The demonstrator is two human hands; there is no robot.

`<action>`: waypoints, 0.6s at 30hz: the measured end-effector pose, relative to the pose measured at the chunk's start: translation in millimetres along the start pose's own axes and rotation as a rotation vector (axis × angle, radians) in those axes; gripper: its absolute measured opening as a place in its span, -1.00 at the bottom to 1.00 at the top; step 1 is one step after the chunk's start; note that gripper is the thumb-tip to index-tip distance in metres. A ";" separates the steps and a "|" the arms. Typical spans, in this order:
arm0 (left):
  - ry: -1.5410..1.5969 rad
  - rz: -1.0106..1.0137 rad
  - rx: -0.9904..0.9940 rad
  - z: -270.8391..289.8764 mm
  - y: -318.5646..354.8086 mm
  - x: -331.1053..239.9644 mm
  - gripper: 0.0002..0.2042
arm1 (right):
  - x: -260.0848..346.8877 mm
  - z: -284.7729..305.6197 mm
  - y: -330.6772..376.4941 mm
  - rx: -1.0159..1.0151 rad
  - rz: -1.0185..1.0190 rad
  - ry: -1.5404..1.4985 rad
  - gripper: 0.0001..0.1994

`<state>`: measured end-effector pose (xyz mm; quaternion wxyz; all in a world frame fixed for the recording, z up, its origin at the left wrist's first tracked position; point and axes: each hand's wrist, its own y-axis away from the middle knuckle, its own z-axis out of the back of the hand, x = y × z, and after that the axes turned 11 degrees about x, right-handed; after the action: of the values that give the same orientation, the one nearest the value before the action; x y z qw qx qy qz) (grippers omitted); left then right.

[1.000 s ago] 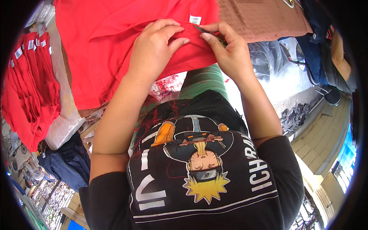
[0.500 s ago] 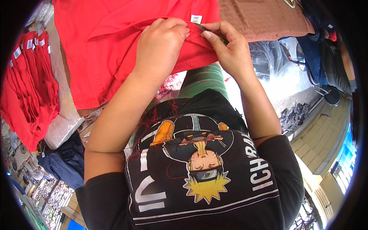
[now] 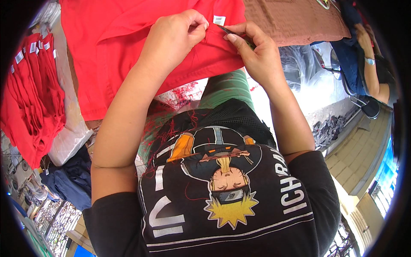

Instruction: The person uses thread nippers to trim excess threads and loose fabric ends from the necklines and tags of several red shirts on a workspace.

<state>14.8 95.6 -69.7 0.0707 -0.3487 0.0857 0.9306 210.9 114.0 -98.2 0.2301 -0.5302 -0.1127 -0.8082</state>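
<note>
A red garment [image 3: 124,55] lies spread over the work surface in front of me, with a small white label [image 3: 218,20] near its far right part. My left hand [image 3: 177,32] is closed in a pinch just left of the label, on a bit of the red cloth; whether a loose thread is also between the fingertips is too small to tell. My right hand [image 3: 257,47] grips a pair of thread snips [image 3: 226,30]. Their dark pointed tip lies on the cloth just below the label, and the palm and fingers hide most of the handle.
Several red garments with white labels hang in a row [image 3: 32,94] at the left. A brown textured cloth [image 3: 295,21] covers the surface at the right. Loose red threads [image 3: 180,124] cling to my lap. Clear plastic [image 3: 295,64] and another person's arm [image 3: 370,68] are at the right.
My left hand has risen off the cloth and turned into a pinch, its forearm shifting left. The right hand and snips stay nearly still. The other person's arm at the right has moved.
</note>
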 end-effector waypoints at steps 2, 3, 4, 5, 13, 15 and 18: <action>0.083 0.007 0.015 -0.3 -1.1 4.5 -0.81 | 1.9 0.7 0.4 0.014 0.028 0.043 -0.83; 0.124 0.010 0.023 -0.4 -1.9 6.8 -0.80 | 3.3 1.3 0.7 0.021 0.043 0.065 -0.83; 0.142 0.015 0.030 -0.5 -2.5 8.3 -0.80 | 6.3 1.5 1.4 0.024 0.044 0.099 -0.83; 0.160 0.020 0.037 -0.6 -3.0 9.6 -0.79 | 10.4 1.4 1.9 0.027 0.046 0.134 -0.83; 0.245 0.005 0.042 -0.7 -0.3 9.4 -0.77 | 23.6 -4.2 -5.4 0.032 0.117 0.457 -0.82; 0.201 -0.021 0.025 4.0 5.4 6.5 -0.77 | 26.8 -4.1 -8.2 0.061 0.125 0.564 -0.82; 0.355 -0.433 0.415 56.5 30.6 -12.4 -0.75 | 25.5 8.1 -11.1 0.036 0.115 0.643 -0.82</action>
<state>-17.8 76.6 -16.2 0.3197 -0.4935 0.2080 0.7816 203.4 120.7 -71.0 0.3083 -0.2492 -0.0185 -0.9179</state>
